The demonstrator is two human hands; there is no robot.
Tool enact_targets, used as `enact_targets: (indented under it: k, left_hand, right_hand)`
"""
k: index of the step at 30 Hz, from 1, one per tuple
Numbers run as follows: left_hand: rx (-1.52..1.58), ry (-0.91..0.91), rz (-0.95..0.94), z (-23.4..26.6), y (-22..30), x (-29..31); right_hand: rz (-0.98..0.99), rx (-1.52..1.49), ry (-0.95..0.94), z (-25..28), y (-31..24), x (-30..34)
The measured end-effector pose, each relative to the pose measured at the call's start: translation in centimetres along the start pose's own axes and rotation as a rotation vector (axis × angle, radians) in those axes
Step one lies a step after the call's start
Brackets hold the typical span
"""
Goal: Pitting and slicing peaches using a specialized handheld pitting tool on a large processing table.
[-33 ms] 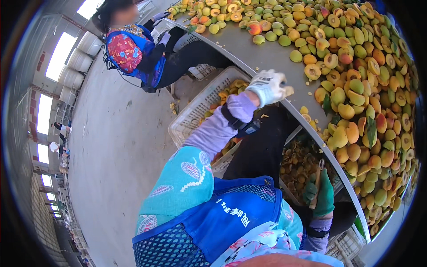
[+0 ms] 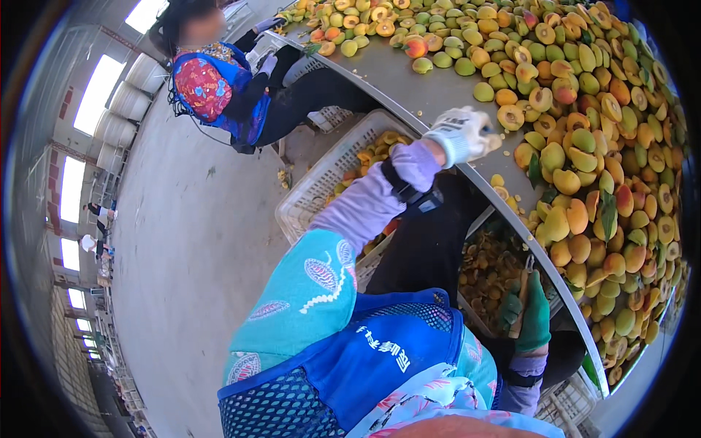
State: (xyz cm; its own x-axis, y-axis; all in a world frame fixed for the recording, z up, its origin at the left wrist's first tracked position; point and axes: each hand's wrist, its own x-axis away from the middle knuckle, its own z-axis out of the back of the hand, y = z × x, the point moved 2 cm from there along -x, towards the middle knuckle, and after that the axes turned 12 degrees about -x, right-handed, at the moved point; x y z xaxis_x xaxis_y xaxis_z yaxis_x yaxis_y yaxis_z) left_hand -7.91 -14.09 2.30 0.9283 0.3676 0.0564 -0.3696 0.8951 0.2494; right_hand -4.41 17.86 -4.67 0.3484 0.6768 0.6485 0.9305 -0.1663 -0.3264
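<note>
My left hand (image 2: 467, 137), in a white knitted glove, reaches over the edge of the grey metal table (image 2: 427, 80). Its fingers are bent and apart, with nothing visible between them, close to the halved yellow peaches (image 2: 566, 181). Lower right, below the table edge, my right hand (image 2: 535, 314) wears a green glove. It is closed around the wooden handle of a slim tool (image 2: 521, 303) with a small metal loop at its upper end. Beneath the table, beside that hand, a container holds brownish peach scraps (image 2: 485, 274).
A white plastic crate (image 2: 299, 208) with peach pieces stands left of my knee, partly hidden by my left arm. A co-worker in a blue vest (image 2: 255, 120) sits at the upper left along the same table. Large white tubs (image 2: 117, 128) line the far wall.
My left hand has moved slightly to the right, over the table toward the peaches. My right hand stays almost in place with the tool.
</note>
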Motion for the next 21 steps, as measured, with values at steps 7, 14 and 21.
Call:
enact_targets:
  k: [7,14,21]
  left_hand:
    - [-0.367,-0.324,-0.129,-6.3,7.9,-11.8]
    - [-0.228,-0.297,-0.470,-8.1,7.0,-9.0]
    - [0.714,-0.228,-0.119,-5.8,3.3,-5.3]
  right_hand:
    - [0.165,-0.025,-0.066,-2.3,-1.5,-2.1]
    - [0.313,0.329,0.085,-2.8,-1.1,-1.3]
    - [0.360,0.034,0.187,-1.4,-0.5,-0.5]
